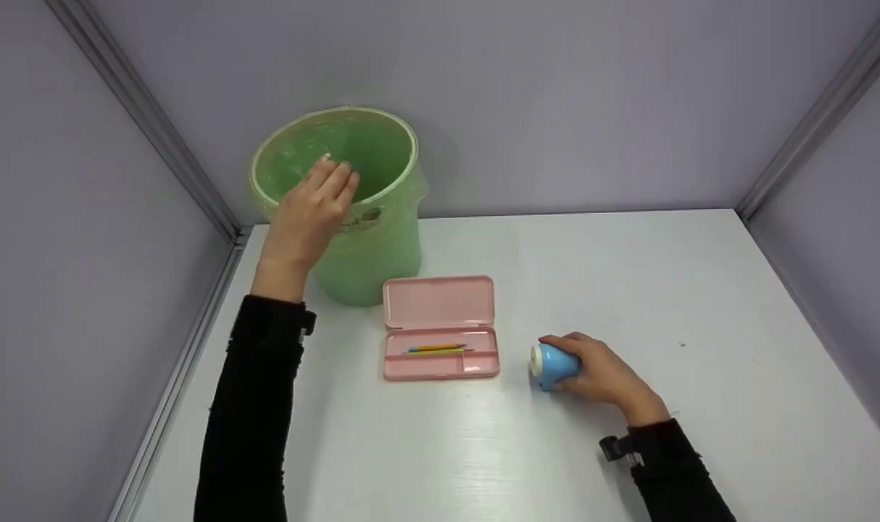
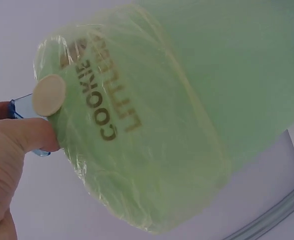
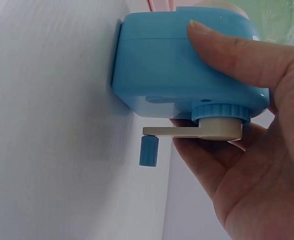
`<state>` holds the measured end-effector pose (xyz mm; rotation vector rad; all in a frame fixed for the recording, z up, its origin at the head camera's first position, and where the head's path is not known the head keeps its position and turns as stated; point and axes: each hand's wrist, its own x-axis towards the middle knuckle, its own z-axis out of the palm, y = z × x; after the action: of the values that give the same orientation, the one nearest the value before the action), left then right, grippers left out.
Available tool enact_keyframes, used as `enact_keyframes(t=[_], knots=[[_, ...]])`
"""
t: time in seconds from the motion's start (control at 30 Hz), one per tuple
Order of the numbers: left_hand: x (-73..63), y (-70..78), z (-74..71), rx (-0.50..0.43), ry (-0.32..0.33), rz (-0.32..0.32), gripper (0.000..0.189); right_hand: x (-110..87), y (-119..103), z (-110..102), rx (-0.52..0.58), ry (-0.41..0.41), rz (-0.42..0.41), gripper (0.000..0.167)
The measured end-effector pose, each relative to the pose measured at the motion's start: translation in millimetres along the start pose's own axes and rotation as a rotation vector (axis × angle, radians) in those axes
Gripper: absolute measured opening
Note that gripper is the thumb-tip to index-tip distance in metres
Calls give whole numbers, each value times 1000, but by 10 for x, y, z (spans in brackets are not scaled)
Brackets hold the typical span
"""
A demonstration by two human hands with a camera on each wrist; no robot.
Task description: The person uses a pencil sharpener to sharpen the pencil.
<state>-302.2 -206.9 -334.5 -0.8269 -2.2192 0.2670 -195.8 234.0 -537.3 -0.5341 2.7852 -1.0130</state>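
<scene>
My left hand [image 1: 306, 214] reaches over the near rim of a green trash bin [image 1: 367, 264], fingers pointing into its mouth. In the left wrist view it pinches a clear blue plastic drawer [image 2: 24, 106] with a round cream knob [image 2: 49, 95], beside the bin's liner. My right hand [image 1: 605, 373] grips a light blue crank pencil sharpener [image 1: 558, 367] down at the table. The right wrist view shows the thumb along the sharpener's body and its cream crank [image 3: 187, 132] with a blue handle, the other fingers partly hidden behind.
Between the hands an open pink pencil case [image 1: 440, 303] lies on the white table [image 1: 425, 449], with a few pencils [image 1: 438, 349] in its tray. The bin stands at the back left, next to the case. Grey walls [image 1: 556, 109] enclose the back and sides.
</scene>
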Motion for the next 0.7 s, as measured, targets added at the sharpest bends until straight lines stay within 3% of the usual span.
enact_keyframes(t=[0.47, 0.7], knots=[[-19, 28, 57, 78, 78, 7, 38, -9, 5, 2, 8, -11, 18, 75], [-24, 37, 58, 44, 35, -41, 38, 8, 1, 7, 12, -13, 6, 74]])
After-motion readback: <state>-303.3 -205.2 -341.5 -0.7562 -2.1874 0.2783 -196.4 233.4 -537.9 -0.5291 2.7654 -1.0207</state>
